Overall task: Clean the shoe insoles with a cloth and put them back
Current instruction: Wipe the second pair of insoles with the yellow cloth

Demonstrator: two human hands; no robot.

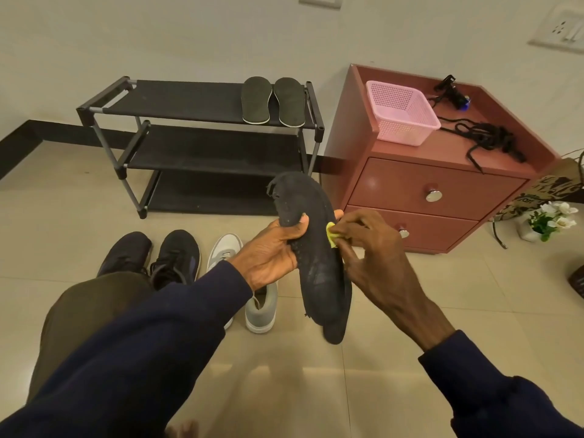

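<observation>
Your left hand (271, 251) grips a dark insole (319, 273) around its upper half, thumb curled over the near face. The insole stands nearly on end, its long axis running from above your hands down past them. Your right hand (373, 257), just right of it, pinches a yellow cloth (331, 237) against its right edge, level with your left thumb. The next wipe likely runs downward along that axis.
</observation>
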